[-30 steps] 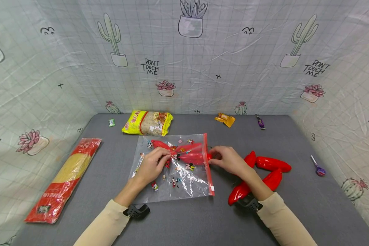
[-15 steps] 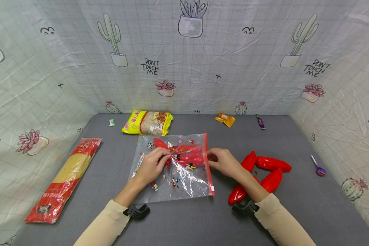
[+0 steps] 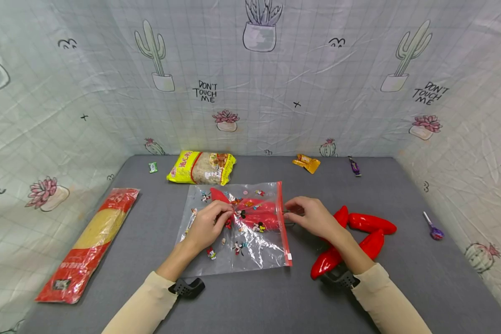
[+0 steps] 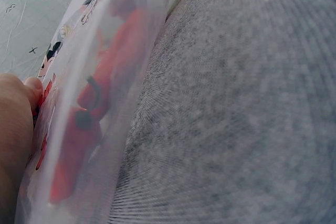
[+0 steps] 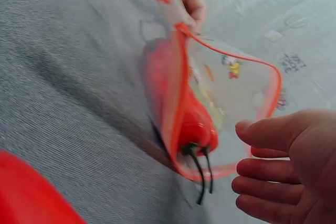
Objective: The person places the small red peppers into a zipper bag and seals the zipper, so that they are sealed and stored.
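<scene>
A clear zip bag (image 3: 250, 250) with cartoon prints and a red zip edge lies on the table, its mouth facing right. My left hand (image 3: 208, 225) pinches the upper film near the bag's middle. Red chili peppers (image 3: 259, 218) are inside; in the right wrist view, two peppers (image 5: 197, 127) lie side by side with their green stems sticking out over the lower lip. That mouth gapes wide there. Just outside it is my right hand (image 5: 299, 166), fingers extended and holding nothing. In the left wrist view, further peppers (image 4: 118, 56) show blurred through the film.
Several loose red chili peppers (image 3: 369, 222) lie right of the bag, partly under the right forearm. A lollipop (image 3: 433, 227) is at far right. Behind are a yellow food packet (image 3: 202, 168) and small wrapped candies (image 3: 306, 163). A long red noodle packet (image 3: 87, 246) lies left.
The pepper held at the bag's mouth has slid further inside. My right hand has let go of it and drawn back a little. My left hand keeps its pinch on the film.
</scene>
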A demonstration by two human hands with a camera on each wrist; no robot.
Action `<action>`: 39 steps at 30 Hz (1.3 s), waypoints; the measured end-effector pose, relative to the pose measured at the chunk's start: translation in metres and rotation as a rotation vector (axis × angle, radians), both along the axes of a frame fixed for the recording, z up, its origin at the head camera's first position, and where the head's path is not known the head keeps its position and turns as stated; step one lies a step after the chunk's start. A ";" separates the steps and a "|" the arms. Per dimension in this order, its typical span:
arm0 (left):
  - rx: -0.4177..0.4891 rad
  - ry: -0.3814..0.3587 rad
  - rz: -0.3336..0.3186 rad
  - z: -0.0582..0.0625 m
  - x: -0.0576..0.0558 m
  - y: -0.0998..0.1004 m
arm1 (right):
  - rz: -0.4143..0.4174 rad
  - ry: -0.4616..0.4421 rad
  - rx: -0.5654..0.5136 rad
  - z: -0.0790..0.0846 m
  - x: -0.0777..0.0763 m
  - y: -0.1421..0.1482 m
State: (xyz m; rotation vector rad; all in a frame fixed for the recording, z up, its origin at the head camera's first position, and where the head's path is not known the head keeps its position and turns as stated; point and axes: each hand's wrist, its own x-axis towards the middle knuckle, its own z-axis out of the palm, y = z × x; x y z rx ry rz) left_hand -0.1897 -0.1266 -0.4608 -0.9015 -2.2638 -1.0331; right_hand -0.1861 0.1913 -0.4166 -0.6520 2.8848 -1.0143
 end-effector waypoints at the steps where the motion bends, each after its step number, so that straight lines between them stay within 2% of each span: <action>1: 0.003 0.001 -0.003 0.000 0.000 0.000 | -0.004 -0.002 -0.002 0.001 0.000 0.003; 11: 0.007 0.001 0.000 0.000 0.001 0.000 | -0.037 0.015 0.014 0.013 0.009 0.033; 24: 0.006 0.002 0.003 0.003 0.001 0.001 | -0.082 0.042 0.056 0.017 0.026 0.077; 30: 0.006 -0.024 -0.001 0.003 0.001 0.001 | -0.127 0.038 0.081 0.016 0.031 0.099; 39: -0.002 -0.030 0.010 0.004 0.002 0.001 | -0.148 0.043 0.106 0.010 0.032 0.131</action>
